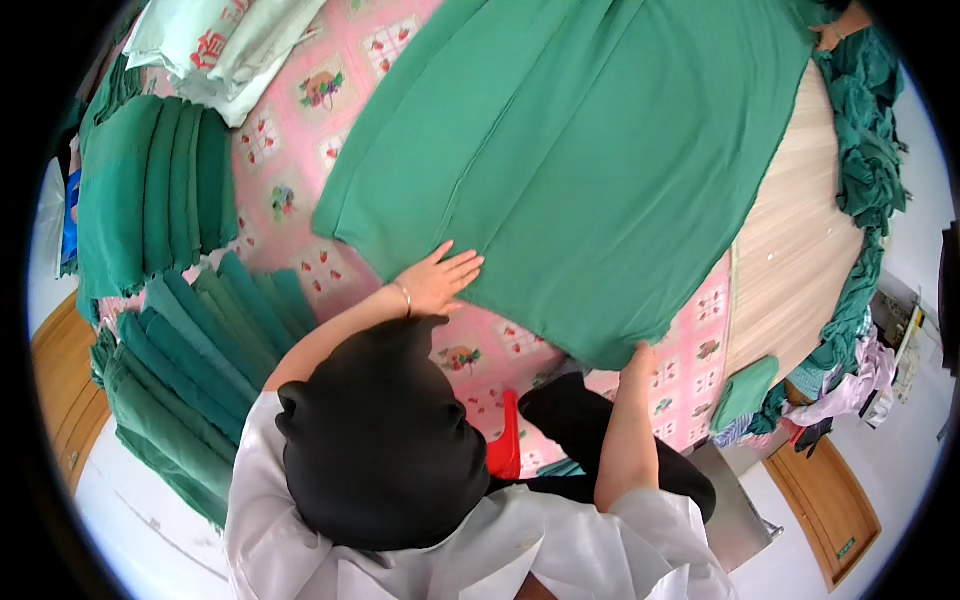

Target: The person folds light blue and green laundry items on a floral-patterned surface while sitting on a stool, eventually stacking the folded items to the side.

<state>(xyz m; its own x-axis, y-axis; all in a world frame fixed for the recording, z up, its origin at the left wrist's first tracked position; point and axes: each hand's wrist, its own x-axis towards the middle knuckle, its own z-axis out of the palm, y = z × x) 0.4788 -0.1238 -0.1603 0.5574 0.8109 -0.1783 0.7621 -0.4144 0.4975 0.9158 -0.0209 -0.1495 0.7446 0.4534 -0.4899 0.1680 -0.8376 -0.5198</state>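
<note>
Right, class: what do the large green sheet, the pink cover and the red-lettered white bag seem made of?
Green sheet: probably cloth, matt, given its soft folds. Pink cover: smooth-looking, with a printed pattern; fabric or plastic, I cannot tell. White bag: likely plastic, faintly glossy, judging by its crisp creases.

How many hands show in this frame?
3: the wearer's left hand flat on the green cloth, the right hand at its near edge, a co-worker's hand by its far right edge. Others may be hidden.
</note>
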